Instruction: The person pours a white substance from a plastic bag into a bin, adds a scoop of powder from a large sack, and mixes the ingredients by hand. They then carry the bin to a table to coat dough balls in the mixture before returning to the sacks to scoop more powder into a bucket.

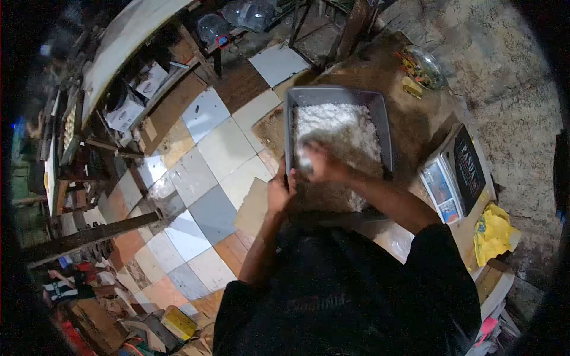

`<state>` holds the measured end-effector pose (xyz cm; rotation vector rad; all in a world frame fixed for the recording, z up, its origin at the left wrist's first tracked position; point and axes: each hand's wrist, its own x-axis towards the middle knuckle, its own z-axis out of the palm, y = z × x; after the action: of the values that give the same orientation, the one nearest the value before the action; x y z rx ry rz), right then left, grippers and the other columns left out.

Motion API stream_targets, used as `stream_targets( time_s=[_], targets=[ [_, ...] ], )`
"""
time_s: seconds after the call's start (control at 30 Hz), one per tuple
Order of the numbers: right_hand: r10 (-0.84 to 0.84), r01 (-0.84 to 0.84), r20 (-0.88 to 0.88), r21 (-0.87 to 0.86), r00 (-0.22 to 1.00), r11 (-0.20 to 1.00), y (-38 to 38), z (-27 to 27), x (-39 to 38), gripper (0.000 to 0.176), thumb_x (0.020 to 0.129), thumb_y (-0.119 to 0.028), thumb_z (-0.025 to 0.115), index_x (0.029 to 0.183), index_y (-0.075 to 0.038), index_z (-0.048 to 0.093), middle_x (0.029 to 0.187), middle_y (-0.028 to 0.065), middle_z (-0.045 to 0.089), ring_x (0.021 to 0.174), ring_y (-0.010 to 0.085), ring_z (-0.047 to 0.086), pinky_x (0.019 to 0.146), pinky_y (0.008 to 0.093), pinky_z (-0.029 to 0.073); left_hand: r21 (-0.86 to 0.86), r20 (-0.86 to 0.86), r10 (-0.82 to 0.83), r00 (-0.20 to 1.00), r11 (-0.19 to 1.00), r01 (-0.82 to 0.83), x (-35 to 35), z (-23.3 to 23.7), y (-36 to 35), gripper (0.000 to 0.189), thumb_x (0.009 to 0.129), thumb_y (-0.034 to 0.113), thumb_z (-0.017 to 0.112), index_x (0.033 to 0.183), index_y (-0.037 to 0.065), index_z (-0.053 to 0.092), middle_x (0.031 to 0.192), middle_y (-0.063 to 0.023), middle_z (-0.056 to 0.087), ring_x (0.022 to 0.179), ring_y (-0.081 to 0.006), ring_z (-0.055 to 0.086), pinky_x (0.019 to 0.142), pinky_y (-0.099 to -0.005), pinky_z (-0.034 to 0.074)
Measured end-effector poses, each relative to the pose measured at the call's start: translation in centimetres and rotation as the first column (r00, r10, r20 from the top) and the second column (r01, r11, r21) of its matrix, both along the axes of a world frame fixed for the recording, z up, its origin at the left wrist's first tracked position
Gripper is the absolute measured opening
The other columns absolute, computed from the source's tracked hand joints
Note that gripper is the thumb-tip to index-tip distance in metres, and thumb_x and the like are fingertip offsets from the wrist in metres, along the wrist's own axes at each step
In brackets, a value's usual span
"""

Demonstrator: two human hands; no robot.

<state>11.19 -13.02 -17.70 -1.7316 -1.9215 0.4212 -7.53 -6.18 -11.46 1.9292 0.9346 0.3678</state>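
Note:
A grey rectangular tub (389, 127) holds white, crumbly material (335, 118), with a browner layer toward the near side. Against the tub's left wall is my left hand (280, 191), its fingers closed on the rim. My right hand (320, 161) is inside the tub at the left, over the material and blurred by motion. Its fingers are smeared, and whether they hold anything cannot be made out.
Right of the tub lie a black and white printed bag (466, 172) and a crumpled yellow bag (494, 231). A bowl (428, 66) stands at the upper right near a yellow block (411, 87). Patchwork tiles (219, 148) cover the floor left; a wooden beam (95, 237) juts in.

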Motion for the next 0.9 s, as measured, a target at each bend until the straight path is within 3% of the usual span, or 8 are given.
stream_targets(
  time_s=[0.13, 0.17, 0.27, 0.33, 0.47, 0.57, 0.7, 0.9],
  targets=[
    [0.014, -0.001, 0.296, -0.046, 0.955, 0.999, 2.4, -3.9, 2.8, 0.067, 0.066, -0.029, 0.067, 0.127, -0.01, 0.047, 0.133, 0.0125, 0.042, 0.124, 0.0349, 0.035, 0.108, 0.0487, 0.019, 0.075, 0.069, 0.006, 0.998, 0.997, -0.011, 0.2, -0.1, -0.1, 0.046, 0.092, 0.026, 0.044, 0.134, 0.011, 0.037, 0.072, -0.021, 0.061, 0.065, -0.036, 0.062, 0.06, -0.042, 0.048],
    [-0.064, 0.043, 0.282, 0.079, 0.957, 0.996, 3.5, -2.0, 3.9, 0.033, 0.068, -0.011, 0.059, 0.101, -0.01, 0.061, 0.119, 0.0146, 0.05, 0.111, 0.0326, 0.043, 0.097, 0.0448, 0.032, 0.094, 0.083, 0.005, 0.997, 0.996, -0.013, 0.2, 0.2, -0.3, 0.045, 0.091, 0.026, 0.044, 0.134, 0.011, 0.037, 0.071, -0.0209, 0.061, 0.064, -0.036, 0.061, 0.059, -0.0422, 0.048],
    [-0.173, 0.281, 0.715, -0.033, 0.677, 0.959, 3.8, 2.7, 7.3, 0.034, 0.077, -0.02, 0.056, 0.108, -0.007, 0.057, 0.116, 0.0139, 0.051, 0.108, 0.03, 0.044, 0.095, 0.043, 0.032, 0.06, 0.041, 0.008, 0.999, 0.998, -0.01, 0.0, 0.0, -0.2, 0.044, 0.091, 0.024, 0.046, 0.131, 0.007, 0.039, 0.07, -0.0222, 0.06, 0.063, -0.0379, 0.061, 0.058, -0.043, 0.048],
    [-0.149, 0.312, 0.708, -0.106, 0.69, 0.944, 3.1, 2.4, 7.8, 0.036, 0.077, -0.021, 0.057, 0.11, -0.005, 0.056, 0.116, 0.0143, 0.051, 0.108, 0.0297, 0.044, 0.093, 0.0447, 0.035, 0.068, 0.061, 0.018, 0.998, 0.997, -0.022, -0.1, -1.2, 0.0, 0.044, 0.09, 0.023, 0.047, 0.13, 0.006, 0.041, 0.069, -0.0229, 0.059, 0.064, -0.0388, 0.06, 0.058, -0.0434, 0.047],
    [0.03, 0.013, 0.085, -0.466, 0.996, 0.885, -3.4, 6.7, 3.9, 0.059, 0.065, -0.017, 0.068, 0.12, -0.006, 0.051, 0.131, 0.0204, 0.039, 0.118, 0.0351, 0.038, 0.098, 0.0444, 0.034, 0.045, 0.089, 0.028, 0.996, 0.998, -0.032, 0.1, -1.4, 0.0, 0.041, 0.089, 0.021, 0.048, 0.126, 0.003, 0.043, 0.068, -0.0246, 0.057, 0.062, -0.0402, 0.059, 0.056, -0.044, 0.047],
    [0.15, 0.116, 0.359, -0.622, 0.921, 0.774, -6.2, 12.1, 3.6, 0.062, 0.065, -0.024, 0.071, 0.121, -0.007, 0.051, 0.128, 0.0239, 0.039, 0.118, 0.0377, 0.037, 0.099, 0.0474, 0.031, 0.034, 0.133, 0.048, 0.99, 0.998, -0.053, 0.1, -1.8, -0.1, 0.04, 0.09, 0.022, 0.047, 0.125, 0.003, 0.045, 0.069, -0.025, 0.058, 0.062, -0.0404, 0.059, 0.057, -0.0437, 0.047],
    [-0.326, 0.473, 0.38, -0.407, 0.865, 0.781, -12.0, 6.3, 2.9, 0.073, 0.067, -0.028, 0.072, 0.129, -0.004, 0.041, 0.128, 0.023, 0.035, 0.119, 0.0405, 0.033, 0.1, 0.0493, 0.029, -0.017, 0.111, 0.02, 0.994, 1.0, -0.018, 0.0, -1.7, -0.1, 0.042, 0.09, 0.023, 0.047, 0.125, 0.001, 0.044, 0.071, -0.0246, 0.06, 0.065, -0.0383, 0.061, 0.06, -0.0428, 0.048],
    [-0.209, 0.25, 0.138, -0.592, 0.968, 0.766, -11.4, 7.9, -1.8, 0.075, 0.071, -0.015, 0.067, 0.136, -0.006, 0.03, 0.135, 0.029, 0.026, 0.126, 0.0435, 0.028, 0.103, 0.0477, 0.029, 0.037, 0.115, 0.025, 0.993, 0.999, -0.029, 0.1, -1.7, -0.2, 0.044, 0.09, 0.025, 0.047, 0.126, 0.0, 0.043, 0.066, -0.0224, 0.059, 0.059, -0.0371, 0.06, 0.056, -0.0434, 0.047]
  ],
)
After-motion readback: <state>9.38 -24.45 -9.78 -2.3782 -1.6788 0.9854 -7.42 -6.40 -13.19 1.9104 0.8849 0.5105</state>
